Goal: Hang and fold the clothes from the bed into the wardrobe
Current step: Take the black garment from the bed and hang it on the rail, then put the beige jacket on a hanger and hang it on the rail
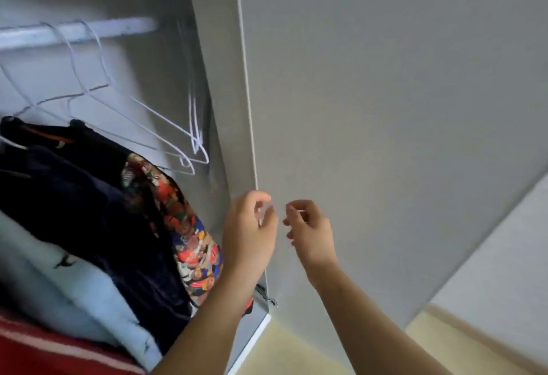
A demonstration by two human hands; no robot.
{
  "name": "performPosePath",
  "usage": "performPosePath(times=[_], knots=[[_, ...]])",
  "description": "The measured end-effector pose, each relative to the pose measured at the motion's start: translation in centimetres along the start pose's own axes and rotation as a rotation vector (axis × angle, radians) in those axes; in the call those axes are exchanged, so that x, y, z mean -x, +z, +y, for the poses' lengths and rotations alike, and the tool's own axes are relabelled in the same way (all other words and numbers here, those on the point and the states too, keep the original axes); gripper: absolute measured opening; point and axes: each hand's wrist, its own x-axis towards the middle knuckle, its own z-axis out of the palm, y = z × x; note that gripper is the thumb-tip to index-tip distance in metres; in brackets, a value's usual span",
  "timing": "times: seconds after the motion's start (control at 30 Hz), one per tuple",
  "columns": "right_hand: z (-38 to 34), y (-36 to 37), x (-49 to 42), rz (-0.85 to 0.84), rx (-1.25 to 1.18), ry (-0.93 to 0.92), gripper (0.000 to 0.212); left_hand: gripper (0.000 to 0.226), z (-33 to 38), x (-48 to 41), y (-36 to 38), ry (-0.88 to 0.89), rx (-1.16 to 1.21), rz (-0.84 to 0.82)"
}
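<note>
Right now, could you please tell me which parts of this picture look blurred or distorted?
Head view: the hanging rail and empty wire hangers are smeared by motion blur; the left hand and right hand look soft; the wardrobe door leans, wide-angle distortion.

Thin white wire hangers on a pale rail, matt grey wardrobe door (smooth), soft cloth garments.
</note>
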Motion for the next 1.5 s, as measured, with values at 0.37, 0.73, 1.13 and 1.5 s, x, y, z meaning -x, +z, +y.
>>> performPosePath(times=[0.37,0.73,1.13,1.5], knots=[[6.0,-28.6,18.2,0.582,-0.120,0.258,0.013,0.014,12.2,23.4,17.2,-0.210,0.292,-0.773],[11.6,-47.1,39.6,1.096,-0.250,0.478,0.012,0.012,24.1,47.1,27.5,-0.095,0.238,-1.408],[17.1,-62.5,50.1,1.470,-0.538,0.565,0.010,0.012,33.0,63.2,39.6,0.079,0.111,-1.771],[21.0,-80.5,57.7,1.655,-0.754,0.598,0.009,0.014,43.7,79.2,51.7,0.240,-0.058,-1.995]])
